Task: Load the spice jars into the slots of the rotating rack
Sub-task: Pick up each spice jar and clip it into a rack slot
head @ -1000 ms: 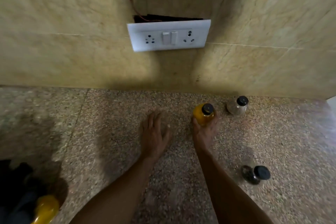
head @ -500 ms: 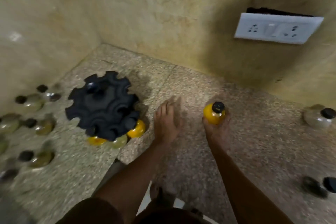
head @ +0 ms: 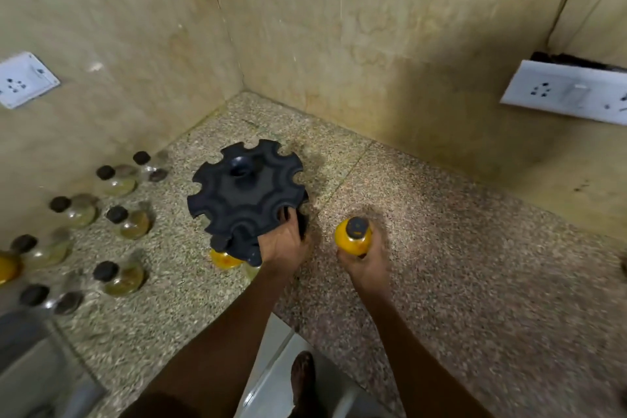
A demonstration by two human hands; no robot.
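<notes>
The black rotating rack (head: 244, 193) stands in the corner of the speckled counter, its top ring of slots bare. A yellow jar (head: 222, 260) sits in a lower slot at the rack's near side. My left hand (head: 283, 241) grips the rack's near right edge, fingers curled into a slot. My right hand (head: 364, 263) holds a yellow spice jar (head: 353, 236) with a black cap, upright, just right of the rack and apart from it. Several glass jars with black caps (head: 117, 214) stand on the counter to the left.
Tiled walls meet behind the rack. A white socket plate (head: 566, 92) hangs on the right wall, another socket plate (head: 23, 78) on the left wall. A steel sink edge (head: 37, 370) lies at the lower left. The counter's front edge (head: 281, 319) runs between my arms.
The view has swung left to the corner. My right hand has carried the yellow jar toward the rack. My left hand has moved from flat on the counter to gripping the rack's edge.
</notes>
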